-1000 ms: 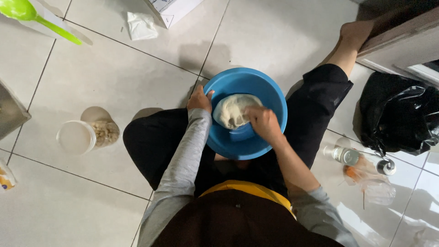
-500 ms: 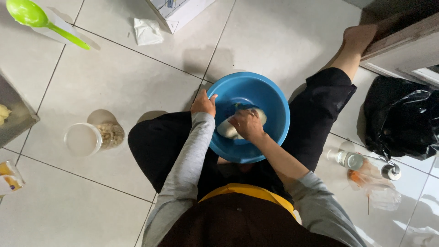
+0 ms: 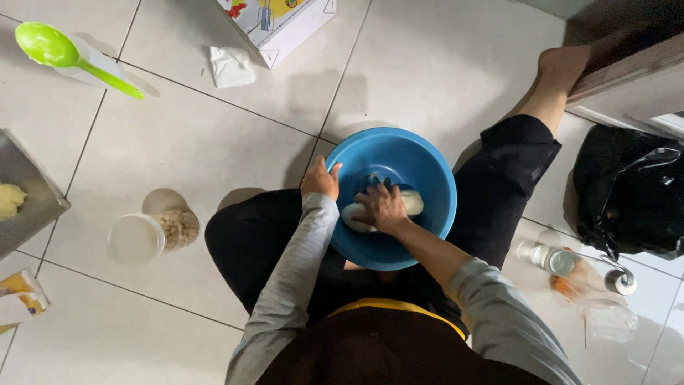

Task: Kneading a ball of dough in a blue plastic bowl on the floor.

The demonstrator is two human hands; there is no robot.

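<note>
A pale lump of dough [image 3: 412,204] lay at the bottom of a round blue bowl [image 3: 427,160], which sat on the white tiled floor [image 3: 214,150] between the seated person's legs. The right hand [image 3: 382,208] pressed down on top of the dough, its fingers spread apart and covering most of it (only the two pale ends showed past the hand). The left hand [image 3: 320,178] gripped the near-left rim of the bowl, fingers curled together over the edge, thumb inside.

Both arms wore grey sleeves, and the legs were in black, one stretched toward a cupboard at the upper right. To the left of the knee stood a clear jar [image 3: 179,227] of crumbly beige stuff, with its round lid [image 3: 135,239] just beside it. Farther off, at the upper left, lay a green ladle [image 3: 53,50], and near the top a crumpled white tissue [image 3: 231,66] beside a cardboard box [image 3: 281,25]. A black plastic bag [image 3: 627,192] sat at the right, with small bottles [image 3: 552,258] in front of it. A metal tray [image 3: 32,196] showed at the left edge.
</note>
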